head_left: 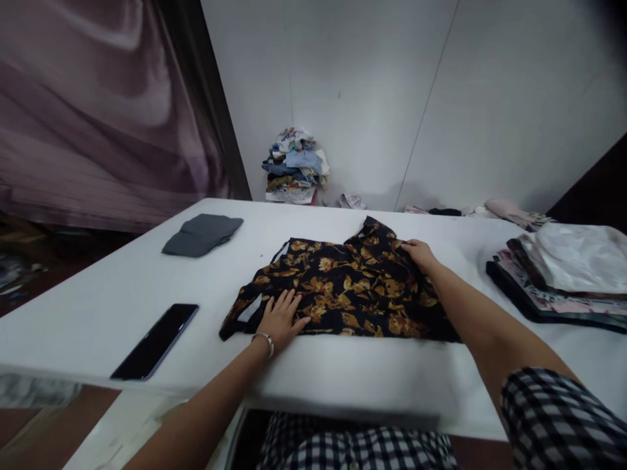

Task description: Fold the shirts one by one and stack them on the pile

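Note:
A black garment with a gold-brown flower print [343, 281] lies spread on the white table in front of me. My left hand [281, 318] rests flat on its near left part, fingers stretched out, with a bracelet at the wrist. At the far right edge of the cloth, the fingers of my right hand [420, 256] are closed together on the fabric. Near that hand, one corner of the garment sticks up and away from the rest. Part of the cloth's right end is covered by my right forearm.
A phone with a dark screen [155, 342] lies on the white table [215, 287] at the left, with a folded grey cloth [203, 235] farther back. Folded clothes [568, 274] are stacked at the right. Behind the table, a tall clothes pile [296, 166] stands against the wall.

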`<state>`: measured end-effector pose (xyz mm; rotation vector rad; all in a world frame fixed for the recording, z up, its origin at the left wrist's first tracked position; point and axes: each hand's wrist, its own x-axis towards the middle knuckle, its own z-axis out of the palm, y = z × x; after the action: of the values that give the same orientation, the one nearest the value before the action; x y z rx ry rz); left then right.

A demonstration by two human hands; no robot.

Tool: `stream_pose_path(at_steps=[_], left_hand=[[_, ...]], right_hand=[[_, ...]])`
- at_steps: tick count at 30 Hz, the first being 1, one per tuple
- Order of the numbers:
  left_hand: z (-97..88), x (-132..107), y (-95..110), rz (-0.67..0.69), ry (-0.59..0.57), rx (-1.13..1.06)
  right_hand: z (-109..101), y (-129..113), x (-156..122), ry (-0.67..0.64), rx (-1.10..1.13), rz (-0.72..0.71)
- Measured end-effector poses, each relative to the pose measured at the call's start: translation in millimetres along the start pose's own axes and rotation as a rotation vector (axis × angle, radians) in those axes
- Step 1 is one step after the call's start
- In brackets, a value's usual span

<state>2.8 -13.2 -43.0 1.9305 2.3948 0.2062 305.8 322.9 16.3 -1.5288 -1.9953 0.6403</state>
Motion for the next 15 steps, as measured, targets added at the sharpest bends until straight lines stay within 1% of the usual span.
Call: stream_pose_path(at_steps=[2,4,5,7,9,10,12,15], left_hand=[[-4.6,1,1,-0.016,-0.010,-0.057],[-9.5,2,0,-0.045,-0.009,-0.139],[-12.2,3,-1,-0.059,0.001,-0.179],[-18.6,6,-5,-0.069,0.046,-0.230],[-26.5,12,-9,-0.052,0.110,-0.232],[-30.5,17,-10,-0.042,0.139,-0.223],[-37.8,32,-11,-0.036,0.166,-0.201],[-43.4,63,-7,-0.058,0.139,-0.177]], right_hand=[[-8,1,-8,0.021,0.030,0.009],[-19,6,-23,0.014,0.073,-0.012],[-25,10,-33,-0.015,0.088,-0.037],[-36,20,-58,-0.118,0.077,-0.097],[-44,29,-81,-0.214,0.023,-0.143],[-46,34,-91,-0.240,-0.012,-0.155],[-47,41,-102,-0.236,-0.096,-0.165],[-42,48,-103,-0.135,-0.250,-0.188]])
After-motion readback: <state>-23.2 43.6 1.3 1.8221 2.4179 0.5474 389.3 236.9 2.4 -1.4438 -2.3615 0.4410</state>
